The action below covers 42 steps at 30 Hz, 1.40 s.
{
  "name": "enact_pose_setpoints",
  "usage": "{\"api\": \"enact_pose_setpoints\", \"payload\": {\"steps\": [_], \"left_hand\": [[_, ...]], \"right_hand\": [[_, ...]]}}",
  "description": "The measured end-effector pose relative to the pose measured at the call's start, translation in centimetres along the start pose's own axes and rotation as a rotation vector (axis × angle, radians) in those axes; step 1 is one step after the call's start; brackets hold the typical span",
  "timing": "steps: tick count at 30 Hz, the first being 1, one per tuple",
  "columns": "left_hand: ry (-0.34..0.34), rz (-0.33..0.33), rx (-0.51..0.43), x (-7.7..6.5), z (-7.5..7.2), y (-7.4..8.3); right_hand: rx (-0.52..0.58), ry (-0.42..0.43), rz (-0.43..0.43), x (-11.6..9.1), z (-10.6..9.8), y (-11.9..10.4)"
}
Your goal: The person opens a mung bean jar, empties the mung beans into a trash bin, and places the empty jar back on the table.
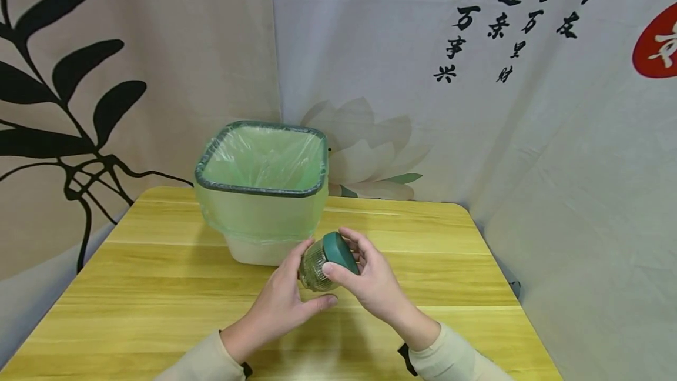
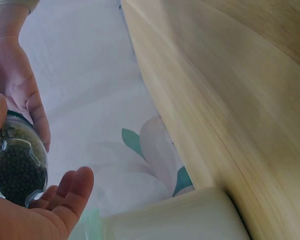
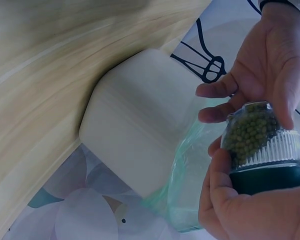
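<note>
A small ribbed glass jar [image 1: 314, 269] with a dark green lid [image 1: 340, 251] is held tilted above the table. Small round green beans [image 3: 251, 131] fill part of it, as the right wrist view shows. My right hand [image 1: 378, 287] grips the jar at its lid end, thumb on one side and fingers on the other. Beside the glass base is my left hand [image 1: 282, 298], its fingers loosely extended and its thumb apart from the index finger. The left wrist view shows the jar [image 2: 21, 167] near the left palm; whether they touch is unclear.
Behind the hands, left of centre, a bin [image 1: 254, 251] lined with a green plastic bag [image 1: 264, 210] stands on the wooden table [image 1: 423, 287]. Printed cloths [image 1: 370, 46] hang behind the table and along its sides.
</note>
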<state>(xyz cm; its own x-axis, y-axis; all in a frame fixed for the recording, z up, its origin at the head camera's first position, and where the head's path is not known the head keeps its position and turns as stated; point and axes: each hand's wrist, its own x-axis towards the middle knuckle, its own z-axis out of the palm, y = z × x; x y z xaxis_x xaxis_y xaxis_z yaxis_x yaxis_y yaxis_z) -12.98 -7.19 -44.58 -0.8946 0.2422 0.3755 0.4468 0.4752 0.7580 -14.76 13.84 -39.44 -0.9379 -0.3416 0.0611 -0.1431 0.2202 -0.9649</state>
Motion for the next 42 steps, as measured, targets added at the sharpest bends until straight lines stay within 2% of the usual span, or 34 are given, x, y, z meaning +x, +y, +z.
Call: {"api": "enact_pose_setpoints", "payload": {"steps": [8,16,24,32,42], "left_hand": [[0.0,0.021,-0.014,0.1,0.0,0.2],[0.008,-0.011,-0.011,0.2,0.1,0.6],[0.097,0.115,0.128,0.6,0.5,1.2],[0.127,0.07,0.181,0.6,0.8,1.5],[0.137,0.077,0.215,0.5,1.1,1.4]], "right_hand": [[-0.025,0.008,-0.022,-0.1,0.4,0.3],[-0.018,0.016,-0.009,-0.4,1.0,0.2],[-0.019,0.011,0.006,-0.6,1.7,0.3],[-0.087,0.043,0.009,-0.7,2.0,0.8],[-0.157,0.067,-0.001,-1.0,2.1,0.7]]}}
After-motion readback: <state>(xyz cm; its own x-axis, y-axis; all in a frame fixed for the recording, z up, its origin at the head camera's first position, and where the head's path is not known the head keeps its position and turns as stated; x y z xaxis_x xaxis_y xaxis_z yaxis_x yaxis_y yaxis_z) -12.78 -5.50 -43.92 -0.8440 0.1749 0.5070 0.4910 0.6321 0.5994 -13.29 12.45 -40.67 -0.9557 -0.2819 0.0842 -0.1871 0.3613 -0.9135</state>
